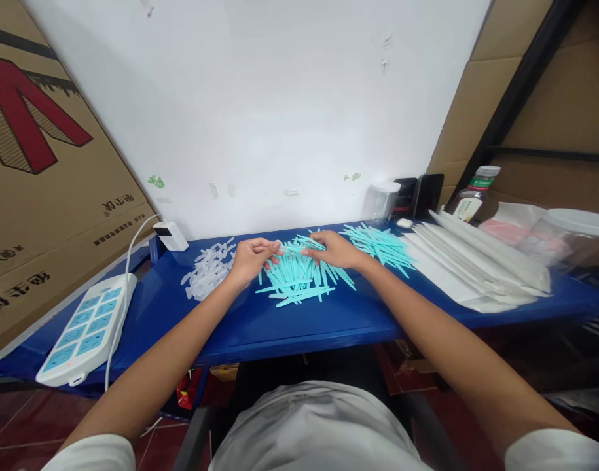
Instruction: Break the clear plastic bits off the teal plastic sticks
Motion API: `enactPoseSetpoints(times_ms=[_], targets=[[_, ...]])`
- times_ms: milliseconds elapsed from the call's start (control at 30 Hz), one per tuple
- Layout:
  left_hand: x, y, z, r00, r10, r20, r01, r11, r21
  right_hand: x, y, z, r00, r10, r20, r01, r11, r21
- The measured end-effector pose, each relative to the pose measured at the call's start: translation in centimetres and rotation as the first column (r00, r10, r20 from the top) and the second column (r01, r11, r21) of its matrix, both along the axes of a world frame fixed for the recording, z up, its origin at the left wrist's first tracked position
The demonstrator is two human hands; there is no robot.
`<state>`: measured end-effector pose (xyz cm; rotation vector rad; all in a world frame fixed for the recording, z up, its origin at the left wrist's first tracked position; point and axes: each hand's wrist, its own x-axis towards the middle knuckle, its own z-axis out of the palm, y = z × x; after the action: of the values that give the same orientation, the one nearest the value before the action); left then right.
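Note:
A heap of thin turquoise plastic sticks (299,281) lies on the blue table (260,327) in front of me. My left hand (251,257) hovers at the heap's left edge, fingers curled in a pinch on one turquoise stick. My right hand (332,248) rests on the heap's upper right, fingers closed on the other end of the same stick (299,249). A second, looser pile of turquoise sticks (380,242) lies to the right. A pile of clear plastic pieces (208,269) sits just left of my left hand.
A white power strip (86,327) with a cable lies at the table's left end, a white adapter (170,235) behind it. Stacked white packets (471,265) fill the right side. Clear jars (381,199) and a bottle (476,193) stand at the back right. Cardboard boxes (38,163) flank both sides.

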<state>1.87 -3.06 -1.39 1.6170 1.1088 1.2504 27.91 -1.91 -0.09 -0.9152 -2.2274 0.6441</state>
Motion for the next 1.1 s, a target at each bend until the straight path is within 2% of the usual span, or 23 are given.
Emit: enactPoseSetpoints(times_ms=[200, 433, 600, 700, 733, 767, 833, 900, 967, 1100], targets=[[0.9, -0.8, 0.1, 0.999, -0.030, -0.012, 0.030, 0.999, -0.032, -0.7, -0.2, -0.3, 0.998, 0.050, -0.047, -0.053, 0.997, -0.056], [1.2, -1.2, 0.0, 0.999, 0.002, -0.040, -0.001, 1.000, 0.013, -1.8, -0.7, -0.4, 0.996, -0.034, -0.082, 0.031, 0.999, -0.033], [1.6, -0.7, -0.5, 0.999, 0.014, -0.042, -0.012, 0.999, 0.032, -1.8, -0.4, -0.5, 0.998, -0.008, -0.069, 0.005, 0.998, -0.055], [0.5, -0.2, 0.1, 0.982, 0.019, -0.186, 0.003, 0.994, 0.113, -1.2, 0.0, -0.5, 0.998, -0.051, -0.048, 0.050, 0.999, -0.021], [-0.3, 0.0, 0.5, 0.955, 0.045, -0.294, 0.006, 0.985, 0.171, -1.0, 0.2, -0.6, 0.996, -0.079, -0.038, 0.079, 0.997, -0.002], [-1.3, 0.3, 1.0, 0.895, 0.100, -0.434, 0.013, 0.968, 0.250, -0.7, 0.4, -0.7, 0.994, -0.110, -0.024, 0.110, 0.994, 0.020], [-3.7, 0.9, 2.0, 0.726, 0.279, -0.629, -0.010, 0.918, 0.395, -0.1, 0.9, -0.9, 0.986, -0.168, 0.008, 0.167, 0.984, 0.070], [-6.1, 1.5, 2.7, 0.583, 0.318, -0.748, -0.007, 0.923, 0.386, 0.3, 1.4, -1.2, 0.977, -0.209, 0.041, 0.203, 0.973, 0.108], [-7.8, 2.2, 2.8, 0.525, 0.304, -0.795, -0.008, 0.936, 0.353, 0.6, 1.8, -1.5, 0.972, -0.225, 0.068, 0.216, 0.969, 0.122], [-8.6, 3.2, 1.6, 0.519, 0.162, -0.839, 0.035, 0.977, 0.210, 0.7, 2.0, -1.8, 0.974, -0.202, 0.098, 0.194, 0.977, 0.083]])
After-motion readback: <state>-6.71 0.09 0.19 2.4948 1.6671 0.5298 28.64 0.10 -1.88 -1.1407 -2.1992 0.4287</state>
